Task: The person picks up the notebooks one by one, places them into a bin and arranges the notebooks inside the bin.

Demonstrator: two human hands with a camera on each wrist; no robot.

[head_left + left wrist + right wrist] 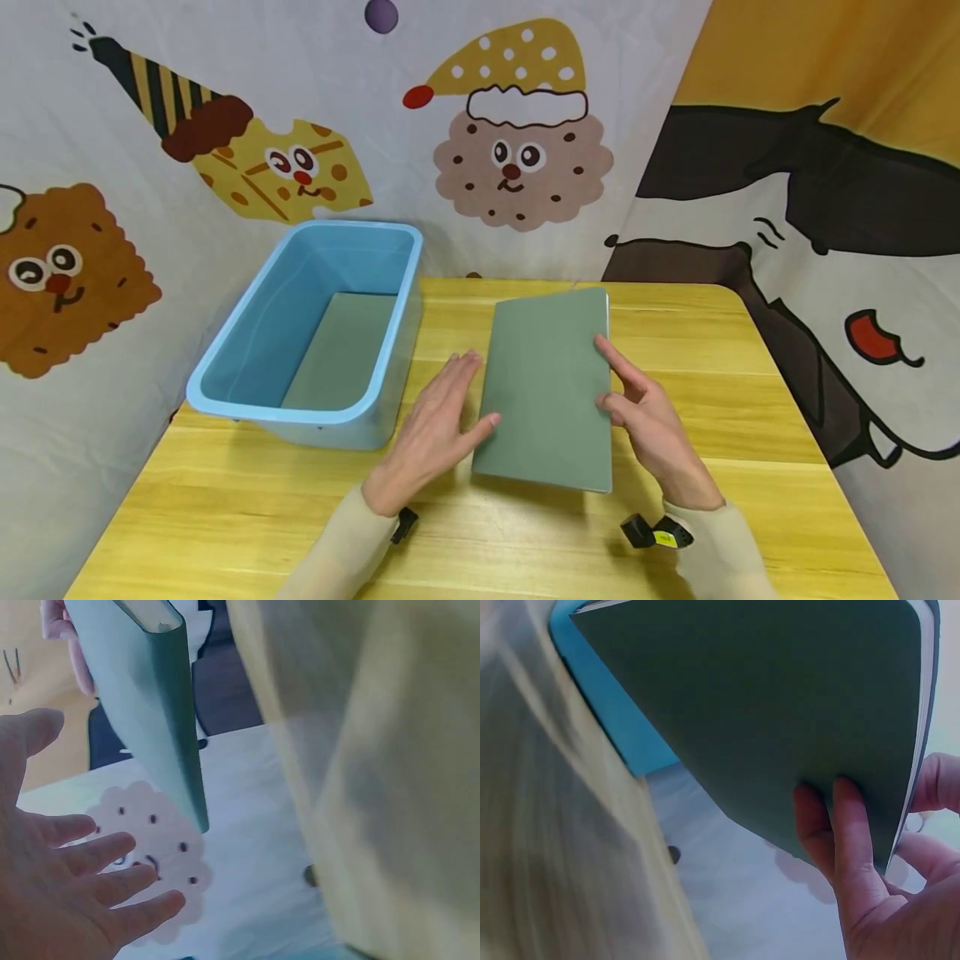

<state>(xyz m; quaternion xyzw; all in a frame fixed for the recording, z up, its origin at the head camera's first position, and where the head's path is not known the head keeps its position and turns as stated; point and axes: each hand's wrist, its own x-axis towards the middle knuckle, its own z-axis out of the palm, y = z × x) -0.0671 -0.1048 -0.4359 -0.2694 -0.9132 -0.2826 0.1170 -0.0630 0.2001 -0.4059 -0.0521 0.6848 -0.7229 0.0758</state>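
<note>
A green soft-covered notebook [547, 392] is held up over the table, its spine to the left and page edges to the right. My right hand [660, 433] pinches its right edge. In the right wrist view, fingers [851, 825] press on the underside cover and others lie on the far side. My left hand [435, 425] is beside the spine with its fingers extended; the left wrist view shows a gap between this hand [75, 885] and the notebook [142, 697].
A light blue plastic bin [397, 367] stands left on the wooden table [720, 400]. On its floor lies another green, flat, notebook-like item [345, 350]. A cloth with cartoon figures [525, 250] hangs behind the table.
</note>
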